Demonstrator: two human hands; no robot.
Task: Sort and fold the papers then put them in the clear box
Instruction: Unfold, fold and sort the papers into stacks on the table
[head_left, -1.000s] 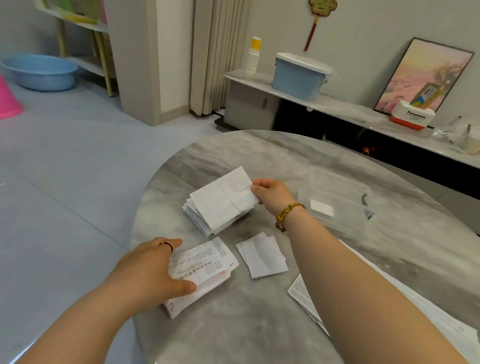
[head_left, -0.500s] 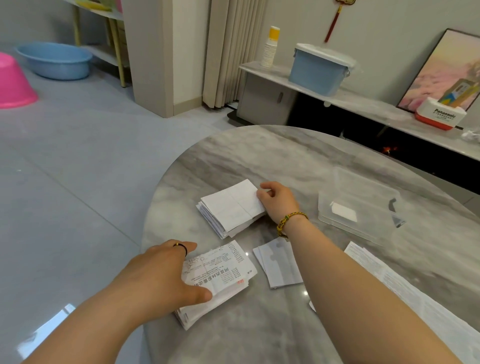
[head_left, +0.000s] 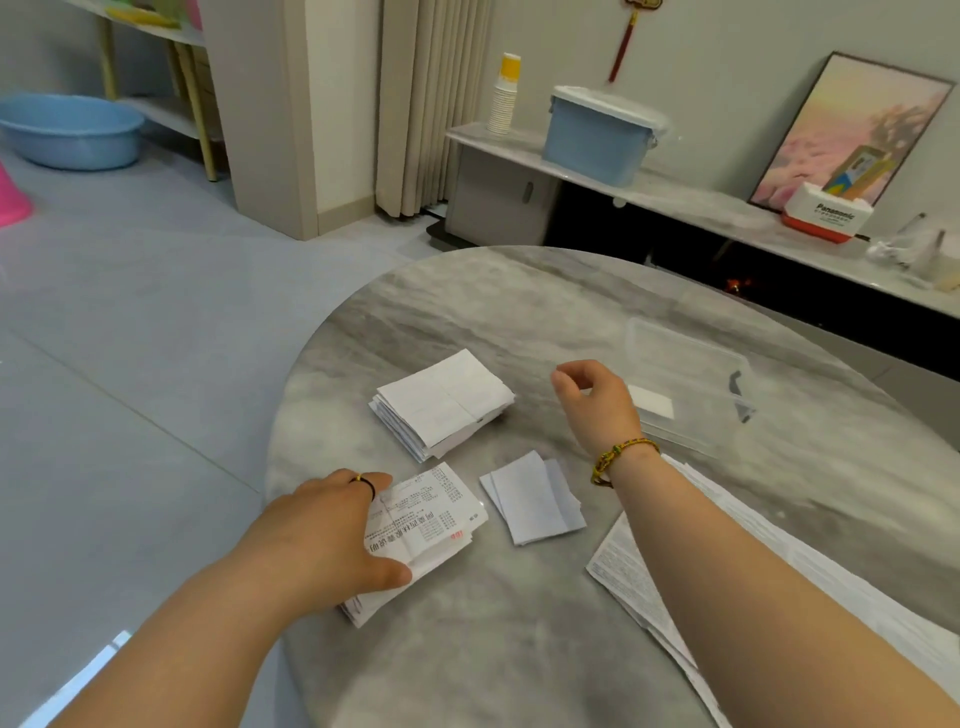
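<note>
A stack of folded white papers (head_left: 444, 402) lies on the round marble table (head_left: 519, 301). My right hand (head_left: 595, 400) hovers just right of it, fingers loosely curled, holding nothing. My left hand (head_left: 324, 535) rests on a pile of folded printed leaflets (head_left: 428, 525) near the table's left edge, thumb across the pile's near side. Two small folded white sheets (head_left: 535, 496) lie between my arms. The clear box (head_left: 691, 379), with one white slip inside, stands behind my right hand. Unfolded printed sheets (head_left: 634, 582) lie under my right forearm.
The table edge curves close by my left hand, with grey floor beyond it. A low shelf along the far wall carries a blue lidded bin (head_left: 600, 135), stacked paper cups (head_left: 504, 98) and a framed picture (head_left: 852, 130). A blue basin (head_left: 67, 130) sits on the floor at far left.
My right hand has let go of the top sheet on the white stack and lifted away to the right. My left hand has stayed on the leaflet pile.
</note>
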